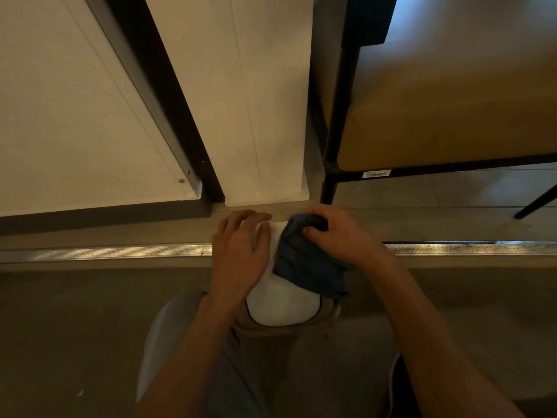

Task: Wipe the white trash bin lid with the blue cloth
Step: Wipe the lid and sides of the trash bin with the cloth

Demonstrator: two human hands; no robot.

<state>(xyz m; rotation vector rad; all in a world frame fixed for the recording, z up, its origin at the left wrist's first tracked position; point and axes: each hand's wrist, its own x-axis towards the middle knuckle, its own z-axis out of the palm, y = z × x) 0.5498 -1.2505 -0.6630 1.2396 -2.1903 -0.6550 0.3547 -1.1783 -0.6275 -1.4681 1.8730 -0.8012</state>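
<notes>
The white trash bin lid (281, 306) lies low in the middle of the head view, rounded at its near end, over a tan bin body. My left hand (239, 251) rests on the lid's left side with its fingers spread and bent over the far edge. The blue cloth (304, 260) is bunched on the lid's right side. My right hand (334, 233) grips the cloth at its far end, fingers curled into the fabric. Part of the lid is hidden under both hands and the cloth.
A white wall panel (256, 101) and a dark door frame (168, 95) stand just beyond the bin. A tan-cushioned chair with black legs (452, 122) is at the right. A metal threshold strip (105, 251) crosses the floor under my hands.
</notes>
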